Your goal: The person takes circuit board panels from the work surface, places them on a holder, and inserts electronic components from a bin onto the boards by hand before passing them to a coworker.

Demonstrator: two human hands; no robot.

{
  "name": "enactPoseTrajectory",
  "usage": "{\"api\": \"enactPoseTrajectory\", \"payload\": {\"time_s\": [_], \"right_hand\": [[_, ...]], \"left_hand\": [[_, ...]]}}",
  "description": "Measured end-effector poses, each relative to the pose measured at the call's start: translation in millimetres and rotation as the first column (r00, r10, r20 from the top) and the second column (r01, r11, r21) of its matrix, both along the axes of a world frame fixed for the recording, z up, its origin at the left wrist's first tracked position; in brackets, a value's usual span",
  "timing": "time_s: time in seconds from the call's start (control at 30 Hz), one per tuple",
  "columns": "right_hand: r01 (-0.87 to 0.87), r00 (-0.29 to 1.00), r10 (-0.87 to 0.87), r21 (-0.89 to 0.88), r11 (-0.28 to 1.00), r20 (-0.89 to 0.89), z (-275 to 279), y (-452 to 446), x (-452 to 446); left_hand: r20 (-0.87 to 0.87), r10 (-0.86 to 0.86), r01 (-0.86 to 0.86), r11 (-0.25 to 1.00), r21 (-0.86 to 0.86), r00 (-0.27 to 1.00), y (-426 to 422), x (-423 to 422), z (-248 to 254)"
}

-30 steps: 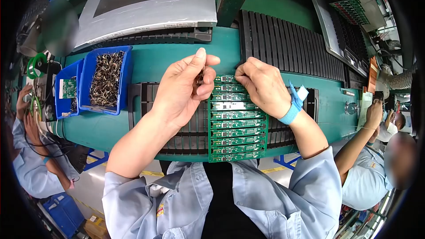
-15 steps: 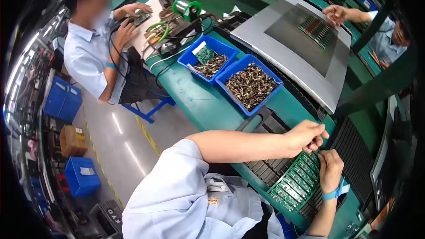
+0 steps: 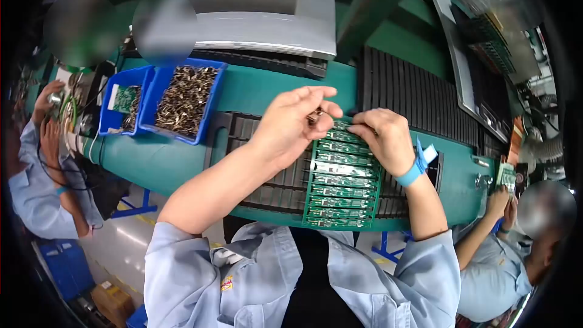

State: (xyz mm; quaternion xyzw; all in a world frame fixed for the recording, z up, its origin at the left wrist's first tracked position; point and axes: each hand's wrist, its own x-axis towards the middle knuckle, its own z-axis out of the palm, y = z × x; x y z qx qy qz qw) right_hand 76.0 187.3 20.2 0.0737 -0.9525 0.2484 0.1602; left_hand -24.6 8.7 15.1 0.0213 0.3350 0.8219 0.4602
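Observation:
A green panel of circuit boards [image 3: 343, 185] lies on a black ribbed tray [image 3: 273, 191] in front of me. My left hand [image 3: 294, 123] is curled above the panel's upper left corner, with small metal parts [image 3: 314, 115] held in its fingers. At the upper right edge of the panel, my right hand [image 3: 385, 136] has its thumb and fingertips pressed together; whatever they pinch is too small to name. A blue band circles the right wrist. Many loose metal parts [image 3: 186, 100] fill a blue bin [image 3: 212, 106] to the left.
A second blue bin [image 3: 108, 109] holds a green board and metal parts. Behind are a grey metal plate [image 3: 261, 30] and another black ribbed tray [image 3: 413, 91]. Co-workers sit at the left [image 3: 45, 188] and right [image 3: 498, 267].
The view swung far left, then back to the front. Both hands stay near the panel's far end, the left still curled around metal parts and the right still pinched.

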Motion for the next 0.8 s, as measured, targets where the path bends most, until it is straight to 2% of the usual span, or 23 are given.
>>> {"api": "enactPoseTrajectory", "payload": {"time_s": [0.03, 0.1, 0.13, 0.3, 0.43, 0.6, 0.8], "right_hand": [[0.031, 0.999, -0.031, 0.007, 0.999, 0.013, 1, 2, 0], [0.118, 0.975, -0.077, -0.193, 0.974, 0.207, 3, 4, -1], [0.134, 0.972, -0.091, -0.192, 0.972, 0.216, 2, 5, -1], [0.097, 0.985, -0.07, -0.173, 0.98, 0.158, -7, 6, -3], [0.085, 0.987, -0.066, -0.131, 0.988, 0.143, -7, 4, -3], [0.075, 0.991, -0.064, -0.091, 0.993, 0.115, -9, 4, -3], [0.089, 0.991, -0.087, -0.021, 0.996, 0.103, -6, -2, 0]], "left_hand": [[0.013, -0.031, 0.031, 0.999, 0.007, 0.999, -1, -1, -2], [-0.022, -0.043, 0.045, 0.995, 0.087, 0.999, -3, -4, -7], [-0.013, -0.058, 0.059, 0.994, 0.087, 0.998, -2, -4, -8], [0.056, -0.009, 0.005, 0.998, 0.07, 0.998, -1, -3, -5], [0.044, 0.125, -0.118, 0.984, -0.131, 0.991, 5, 1, 6], [0.033, 0.043, -0.044, 0.999, 0.008, 0.999, -1, -2, -4], [0.003, 0.053, -0.053, 0.998, -0.028, 0.999, -2, 0, -1]]}}
